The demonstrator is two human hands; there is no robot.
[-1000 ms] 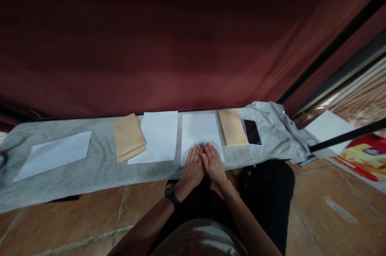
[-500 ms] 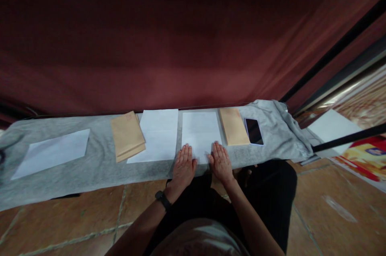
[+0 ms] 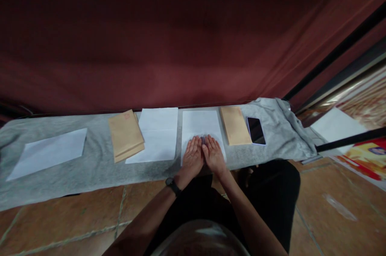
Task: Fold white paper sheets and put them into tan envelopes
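White paper (image 3: 199, 121), tan envelopes (image 3: 125, 132), mottled grey cloth (image 3: 98, 155), black phone screen (image 3: 256, 130), dark red backdrop (image 3: 181, 75), orange-brown tiles (image 3: 140, 199)

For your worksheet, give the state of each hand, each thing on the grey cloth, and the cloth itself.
Left hand: open, palm down
Right hand: open, palm down
Middle sheet: flat, partly under both hands
Creased sheet: flat, left edge partly covered
Left envelopes: stacked askew
Right envelope: lying flat
Phone: face up, screen dark
Far-left sheet: lying flat
Grey cloth: spread out, wrinkled at right
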